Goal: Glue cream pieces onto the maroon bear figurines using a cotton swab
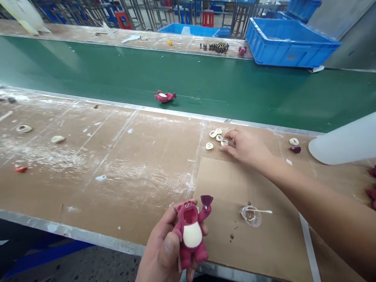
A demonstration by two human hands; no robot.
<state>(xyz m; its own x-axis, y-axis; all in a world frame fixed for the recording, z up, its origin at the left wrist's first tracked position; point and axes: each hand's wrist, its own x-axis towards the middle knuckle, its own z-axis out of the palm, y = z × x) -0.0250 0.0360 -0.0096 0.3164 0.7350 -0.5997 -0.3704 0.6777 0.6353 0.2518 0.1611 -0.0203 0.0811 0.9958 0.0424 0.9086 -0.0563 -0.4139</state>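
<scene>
My left hand [167,239] is wrapped round a plum-pink toy bear figurine [191,233], upright near the table's front edge. The bear has a cream belly, a hollow where its muzzle would be and a dark purple piece on its raised paw. Farther off, my right hand [245,147] reaches down at a small group of cream oval pieces [219,138] with dark openings. Its thumb and forefinger are apart, on either side of the nearest cream piece [224,143]; whether they touch it is unclear. Below lies a small clear cup [251,216] with a cotton swab [264,212] across it.
Cardboard [211,184] covers part of the worktable, with brown drops near the cup. Beyond runs a green conveyor belt [117,74] carrying another bear figurine [165,96]. A blue crate [290,47] stands at the back right. A white cylinder [343,141] lies at right.
</scene>
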